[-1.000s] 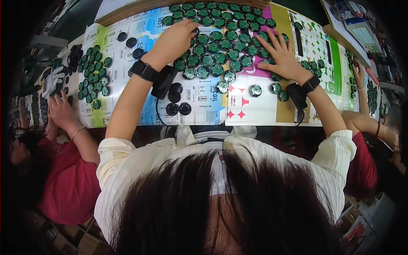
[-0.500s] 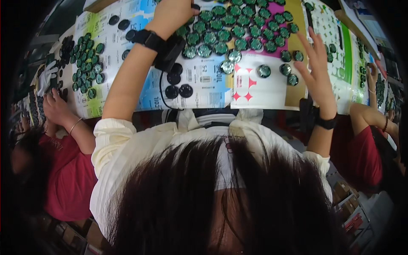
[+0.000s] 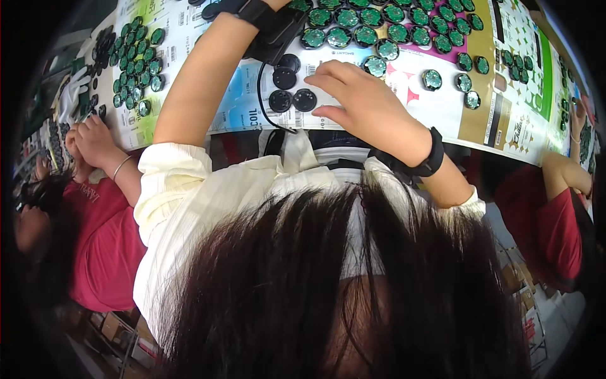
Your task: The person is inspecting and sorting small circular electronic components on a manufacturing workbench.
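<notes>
Reaching left across the worktable, my right hand (image 3: 363, 95) has its thumb and fingers apart and nothing between them. Its fingertips are just right of a small group of black round discs (image 3: 305, 100), apart from them. At the top edge my left hand (image 3: 275, 4) is cut off, so its fingers are hidden. On that wrist is a black band with a black box-shaped device (image 3: 278, 35), and a thin black cable (image 3: 260, 95) hangs from it. Many round black pieces with green circuit-board faces (image 3: 368, 36) lie beyond my right hand.
Printed sheets (image 3: 227, 101) cover the table. More green-faced pieces (image 3: 136, 66) and black discs (image 3: 101, 54) lie at the left, others (image 3: 517, 66) at the right. People in red shirts sit on both sides, one with hands (image 3: 95, 142) at the left.
My right hand has swung left from beside the scattered green-faced pieces to the black discs. My left hand has slid up and almost out of view as the whole view shifted.
</notes>
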Tool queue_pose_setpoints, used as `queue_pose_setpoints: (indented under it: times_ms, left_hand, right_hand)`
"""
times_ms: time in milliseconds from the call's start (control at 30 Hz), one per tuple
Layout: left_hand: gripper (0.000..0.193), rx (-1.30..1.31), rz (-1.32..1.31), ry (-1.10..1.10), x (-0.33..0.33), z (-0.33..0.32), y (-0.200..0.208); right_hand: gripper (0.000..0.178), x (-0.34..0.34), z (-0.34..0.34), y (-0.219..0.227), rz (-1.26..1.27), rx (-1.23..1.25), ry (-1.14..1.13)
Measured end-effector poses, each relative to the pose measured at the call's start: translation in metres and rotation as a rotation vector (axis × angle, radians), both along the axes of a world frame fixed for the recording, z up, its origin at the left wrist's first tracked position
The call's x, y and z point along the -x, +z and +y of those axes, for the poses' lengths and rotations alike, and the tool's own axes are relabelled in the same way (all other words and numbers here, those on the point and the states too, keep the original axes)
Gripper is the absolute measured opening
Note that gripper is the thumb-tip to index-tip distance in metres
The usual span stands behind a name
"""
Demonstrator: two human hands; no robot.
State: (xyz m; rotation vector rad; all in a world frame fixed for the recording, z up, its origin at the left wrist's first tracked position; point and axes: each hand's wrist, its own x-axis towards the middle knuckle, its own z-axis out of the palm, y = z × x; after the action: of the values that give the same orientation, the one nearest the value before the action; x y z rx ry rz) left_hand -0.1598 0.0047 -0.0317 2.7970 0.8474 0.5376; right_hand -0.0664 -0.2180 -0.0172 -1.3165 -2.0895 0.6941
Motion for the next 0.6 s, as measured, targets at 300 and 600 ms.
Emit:
queue_pose_setpoints:
  times_ms: [300,600]
  left_hand:
    - [0.008,-0.163,-0.086,-0.056,-0.005,-0.012,0.015]
    - [0.022,-0.128,-0.056,-0.153,0.030,-0.039,0.014]
  right_hand:
    - [0.030,0.021,0.014,-0.013,-0.101,0.015,-0.034]
    - [0.013,-0.010,0.009,-0.008,-0.065,-0.113,-0.171]
